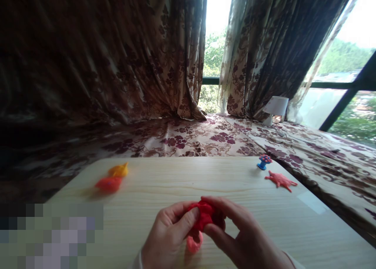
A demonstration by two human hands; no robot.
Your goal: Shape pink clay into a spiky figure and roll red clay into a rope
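My left hand (pixel 173 226) and my right hand (pixel 239 228) meet over the near middle of the table. Between their fingertips they pinch a soft, bright red lump of what looks like modelling clay (pixel 205 215). Its far side is partly covered by my right fingers. Just below it, a pinkish-red curved piece (pixel 194 243) shows between the hands; whether it lies on the table or hangs from the lump, I cannot tell.
At left on the pale wooden table (pixel 164 175) sit a blurred orange-red lump (pixel 108 185) and a yellow one (pixel 118 170). At right stand a blue figure with red dots (pixel 264 162) and a flat coral, many-pointed shape (pixel 281 181). A lamp (pixel 275 106) is behind.
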